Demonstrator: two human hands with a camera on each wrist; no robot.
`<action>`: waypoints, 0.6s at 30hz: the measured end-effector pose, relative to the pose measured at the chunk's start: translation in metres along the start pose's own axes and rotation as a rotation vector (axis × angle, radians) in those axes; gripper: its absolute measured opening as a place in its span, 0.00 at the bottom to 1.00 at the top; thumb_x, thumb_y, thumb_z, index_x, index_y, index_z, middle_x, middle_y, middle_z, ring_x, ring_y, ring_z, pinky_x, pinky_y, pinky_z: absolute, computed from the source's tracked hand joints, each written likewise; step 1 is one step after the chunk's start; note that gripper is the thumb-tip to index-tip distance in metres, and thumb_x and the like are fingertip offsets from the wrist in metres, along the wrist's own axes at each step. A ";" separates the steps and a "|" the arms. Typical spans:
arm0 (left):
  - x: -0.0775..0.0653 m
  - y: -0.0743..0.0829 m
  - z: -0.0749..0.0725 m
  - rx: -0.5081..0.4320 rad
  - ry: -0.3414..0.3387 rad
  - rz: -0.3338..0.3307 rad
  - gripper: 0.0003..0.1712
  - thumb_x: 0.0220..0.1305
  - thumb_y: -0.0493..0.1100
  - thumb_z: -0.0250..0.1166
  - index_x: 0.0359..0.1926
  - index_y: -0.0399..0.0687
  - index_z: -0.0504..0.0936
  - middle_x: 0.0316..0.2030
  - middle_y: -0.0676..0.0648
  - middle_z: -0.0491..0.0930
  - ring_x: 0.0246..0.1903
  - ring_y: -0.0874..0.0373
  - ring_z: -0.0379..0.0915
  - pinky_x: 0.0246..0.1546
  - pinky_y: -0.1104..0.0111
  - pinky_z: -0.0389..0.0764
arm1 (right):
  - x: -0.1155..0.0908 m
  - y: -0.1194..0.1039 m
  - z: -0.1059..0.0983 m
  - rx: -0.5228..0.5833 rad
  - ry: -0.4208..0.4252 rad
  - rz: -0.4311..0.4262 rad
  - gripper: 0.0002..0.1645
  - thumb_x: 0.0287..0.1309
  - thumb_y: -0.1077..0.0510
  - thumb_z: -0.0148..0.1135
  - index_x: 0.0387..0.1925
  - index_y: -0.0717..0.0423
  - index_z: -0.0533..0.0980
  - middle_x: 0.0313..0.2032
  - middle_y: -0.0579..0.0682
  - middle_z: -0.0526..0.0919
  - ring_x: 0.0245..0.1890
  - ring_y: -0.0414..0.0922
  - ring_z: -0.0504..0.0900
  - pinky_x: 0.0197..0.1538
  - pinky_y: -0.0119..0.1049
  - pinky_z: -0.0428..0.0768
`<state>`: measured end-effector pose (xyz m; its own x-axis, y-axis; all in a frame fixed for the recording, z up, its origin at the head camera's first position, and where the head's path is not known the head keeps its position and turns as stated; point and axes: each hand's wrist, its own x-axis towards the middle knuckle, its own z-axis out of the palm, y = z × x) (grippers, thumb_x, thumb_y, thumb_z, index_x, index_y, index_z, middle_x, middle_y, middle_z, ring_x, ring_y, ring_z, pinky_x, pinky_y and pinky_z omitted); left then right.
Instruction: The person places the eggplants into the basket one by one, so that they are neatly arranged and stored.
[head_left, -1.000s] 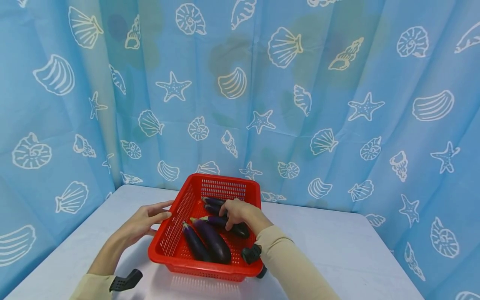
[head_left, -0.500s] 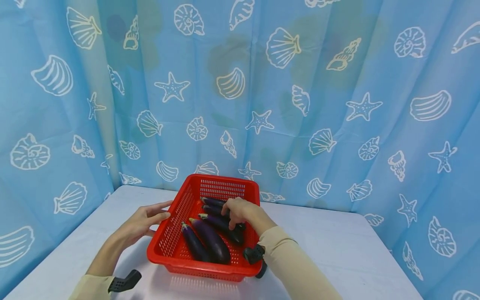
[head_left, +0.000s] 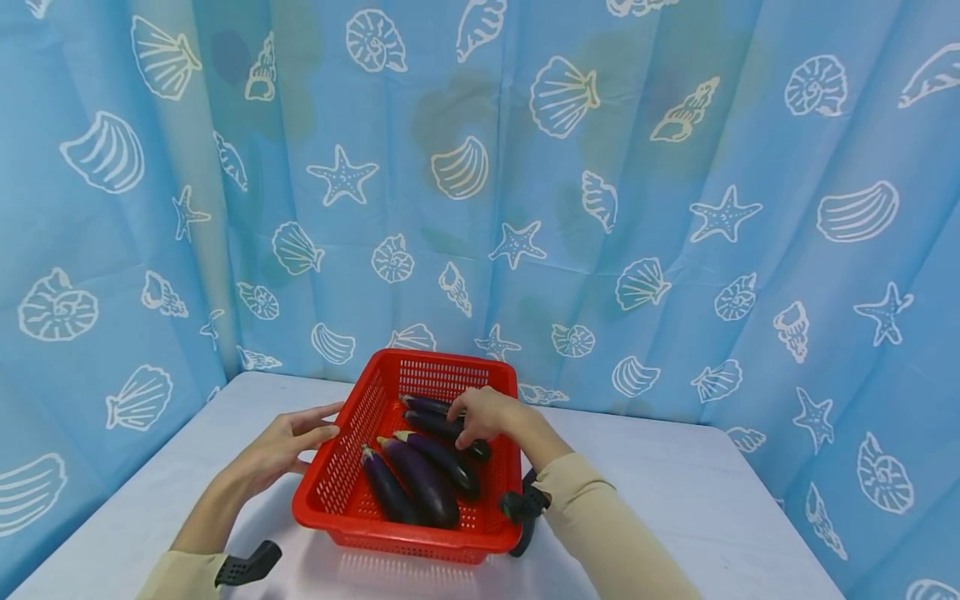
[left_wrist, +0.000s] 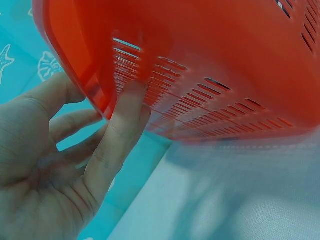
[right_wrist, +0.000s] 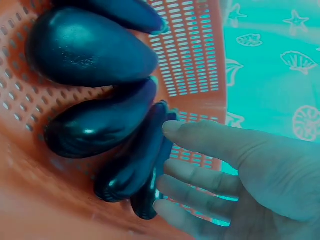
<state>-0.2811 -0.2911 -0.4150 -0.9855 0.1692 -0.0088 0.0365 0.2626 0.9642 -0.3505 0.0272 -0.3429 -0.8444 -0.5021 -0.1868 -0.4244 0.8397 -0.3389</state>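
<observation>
A red perforated plastic basket (head_left: pixel 401 539) holds several dark purple eggplants. A slim one (head_left: pixel 390 487), a thick one (head_left: pixel 423 483) and a third eggplant (head_left: pixel 444 464) lie side by side toward the front. Behind them lie two narrower eggplants (head_left: pixel 431 423), partly covered by my right hand (head_left: pixel 487 414). Its relaxed fingers reach down over this pair; in the right wrist view the thumb overlaps the top of one eggplant (right_wrist: pixel 132 157). My left hand (head_left: pixel 281 450) rests loosely at the left rim, one finger against the outer wall (left_wrist: pixel 225 45) in the left wrist view.
The basket stands on a white-covered table (head_left: pixel 637 492). A blue curtain (head_left: pixel 480 208) with white shell and starfish prints hangs behind and at both sides. Black wrist devices (head_left: pixel 251 563) sit on both beige sleeves (head_left: pixel 600 525).
The third eggplant has shifted frontward, beside the thick one. My right hand has let go of it and moved right and slightly back, over the rear eggplants. My left hand stays.
</observation>
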 end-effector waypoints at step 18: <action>0.000 -0.002 0.001 -0.005 0.004 0.000 0.42 0.66 0.55 0.63 0.75 0.51 0.59 0.64 0.34 0.72 0.51 0.50 0.81 0.42 0.51 0.86 | -0.029 0.023 -0.010 0.197 0.168 -0.135 0.27 0.52 0.55 0.73 0.55 0.54 0.80 0.37 0.52 0.88 0.33 0.43 0.83 0.40 0.39 0.87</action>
<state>-0.2815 -0.2905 -0.4170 -0.9862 0.1652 -0.0080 0.0354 0.2582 0.9655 -0.3390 0.0628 -0.3362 -0.8339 -0.5515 0.0218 -0.4787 0.7031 -0.5257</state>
